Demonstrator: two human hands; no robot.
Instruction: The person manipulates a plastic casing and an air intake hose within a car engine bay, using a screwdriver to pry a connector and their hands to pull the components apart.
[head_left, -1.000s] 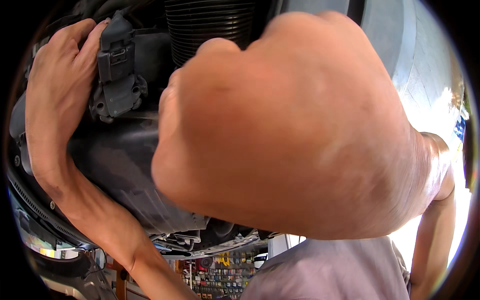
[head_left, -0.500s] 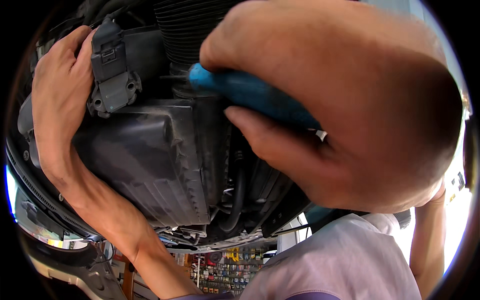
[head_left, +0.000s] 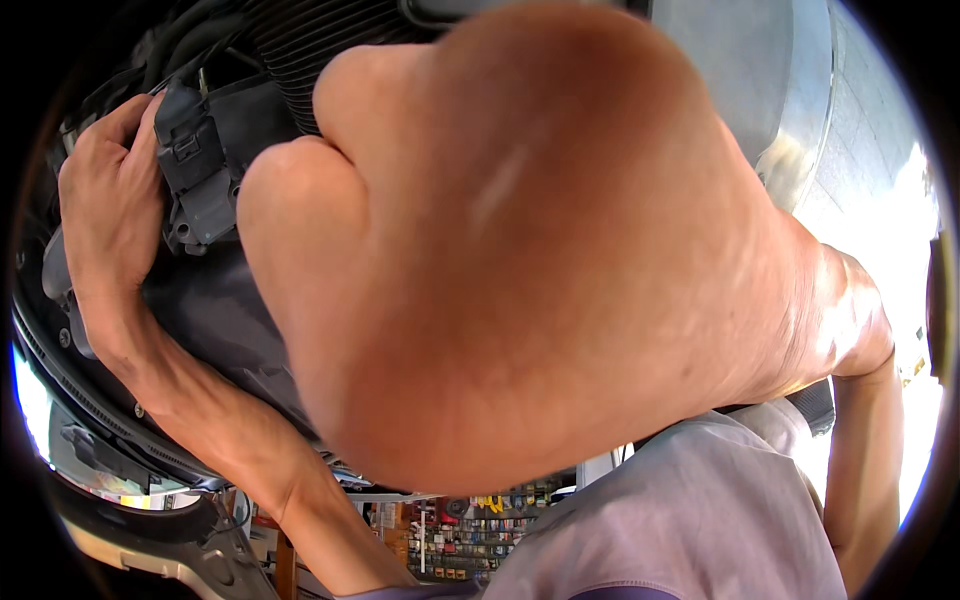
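Noted black connector (head_left: pixel 192 165) just right of left hand (head_left: pixel 112 205), farther from right hand (head_left: pixel 520 270); long axis far-to-near. Cannot tell either grip's state.

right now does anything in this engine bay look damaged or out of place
Nothing stands out: the black plastic unit and ribbed hose show no obvious damage. The right hand hides much, though.

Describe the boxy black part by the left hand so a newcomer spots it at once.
Start from the ribbed black hose at the top edge. Down and left of it, just right of the left hand, sits the boxy black part. Unlike the smooth housing below, it carries a small rectangular clip.
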